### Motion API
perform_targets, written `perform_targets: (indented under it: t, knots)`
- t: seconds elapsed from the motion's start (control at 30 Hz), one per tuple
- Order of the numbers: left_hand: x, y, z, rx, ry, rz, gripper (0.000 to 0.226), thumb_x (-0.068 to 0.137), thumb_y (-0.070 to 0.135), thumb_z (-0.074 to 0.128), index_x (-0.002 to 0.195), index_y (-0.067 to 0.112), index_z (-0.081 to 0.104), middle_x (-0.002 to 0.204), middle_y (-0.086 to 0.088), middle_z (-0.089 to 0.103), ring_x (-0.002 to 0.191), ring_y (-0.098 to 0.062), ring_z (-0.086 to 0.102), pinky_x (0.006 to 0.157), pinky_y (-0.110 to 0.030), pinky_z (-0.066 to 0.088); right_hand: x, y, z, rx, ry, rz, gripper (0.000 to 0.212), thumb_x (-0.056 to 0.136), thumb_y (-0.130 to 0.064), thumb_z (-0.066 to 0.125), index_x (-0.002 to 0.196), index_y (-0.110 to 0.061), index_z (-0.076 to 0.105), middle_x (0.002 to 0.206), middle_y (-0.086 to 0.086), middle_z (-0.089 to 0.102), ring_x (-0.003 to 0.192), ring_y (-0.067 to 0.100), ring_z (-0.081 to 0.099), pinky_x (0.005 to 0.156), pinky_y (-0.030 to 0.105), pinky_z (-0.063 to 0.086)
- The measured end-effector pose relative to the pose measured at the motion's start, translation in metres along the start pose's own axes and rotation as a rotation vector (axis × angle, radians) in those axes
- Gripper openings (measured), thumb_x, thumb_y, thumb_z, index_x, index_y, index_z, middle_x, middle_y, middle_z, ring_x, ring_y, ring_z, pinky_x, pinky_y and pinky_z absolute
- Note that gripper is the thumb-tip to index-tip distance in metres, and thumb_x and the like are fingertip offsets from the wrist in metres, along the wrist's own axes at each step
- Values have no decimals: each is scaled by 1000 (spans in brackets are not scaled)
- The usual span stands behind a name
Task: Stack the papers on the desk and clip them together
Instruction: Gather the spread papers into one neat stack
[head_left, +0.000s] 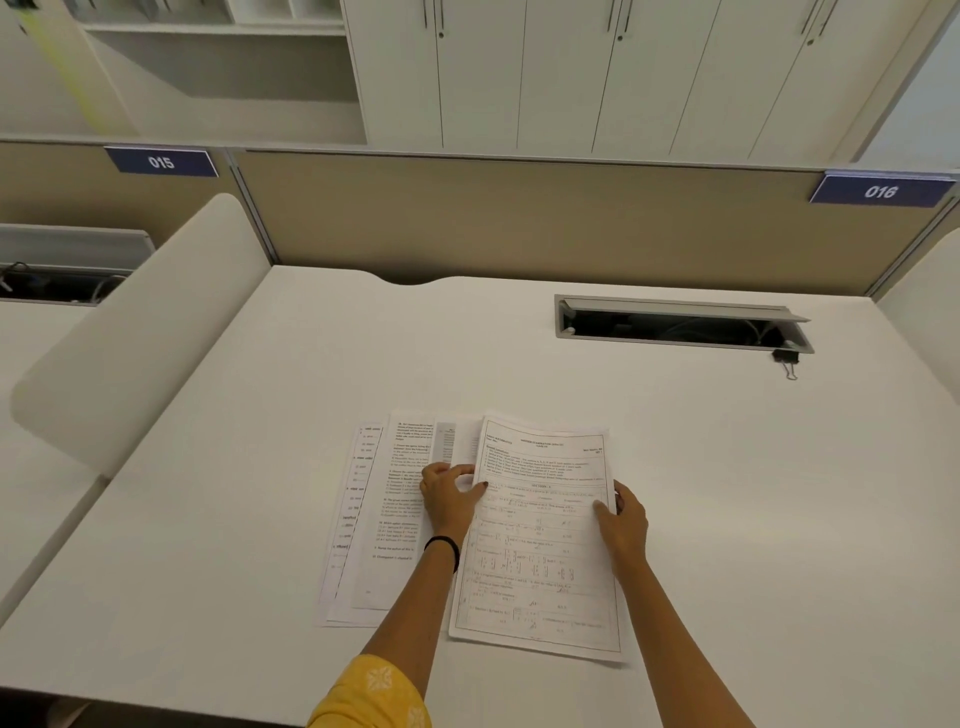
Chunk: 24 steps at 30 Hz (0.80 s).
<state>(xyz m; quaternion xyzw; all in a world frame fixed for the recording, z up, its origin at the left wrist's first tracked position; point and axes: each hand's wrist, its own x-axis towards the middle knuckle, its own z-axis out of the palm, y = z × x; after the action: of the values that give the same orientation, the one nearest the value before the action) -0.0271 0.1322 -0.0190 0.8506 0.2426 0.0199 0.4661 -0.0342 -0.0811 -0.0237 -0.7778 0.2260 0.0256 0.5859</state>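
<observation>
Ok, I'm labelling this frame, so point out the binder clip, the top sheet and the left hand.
binder clip (785, 357): head view, on its black body.
top sheet (545, 551): head view, middle of the printed page.
left hand (447, 496): head view, back of the hand.

A white desk (260, 467) stands against a beige partition (519, 218) carrying blue number signs (161, 162) (015 and 016). White cupboards (623, 73) and open shelves (218, 52) rise behind it. A cable tray (680, 325) lies open in the desktop, under soft, even light.
</observation>
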Motion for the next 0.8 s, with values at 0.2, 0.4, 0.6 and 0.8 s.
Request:
perform_targets:
  t: [0.2,0.4,0.6,0.8]
  knots:
    - [1,0,4,-4,-50,-12,40,73,26,76,107,8,64,121,-12,49,110,-27,50,93,-40,47,-5,1,5,3,-44,-23,38,88,-1,51,125,-9,51,121,10,60,109,27,58,96,43,48]
    - [7,-8,4,4,-43,-29,39,71,31,78,102,10,66,112,-7,61,102,-28,55,86,-45,51,-6,2,2,23,-51,-24,38,87,1,50,124,-8,52,120,10,61,107,27,59,93,42,50]
    - [-3,-4,-1,20,-66,55,34,80,26,70,110,9,64,107,-11,64,109,-28,48,89,-37,44,-5,5,-2,65,-56,-4,41,87,0,52,128,-7,49,121,12,60,108,27,59,94,44,50]
    - [-9,3,0,182,-39,207,25,80,36,68,89,13,71,81,-9,67,92,-26,51,86,-37,39,-7,5,-9,83,-19,-14,37,87,0,52,124,-7,52,116,9,61,102,22,58,92,39,50]
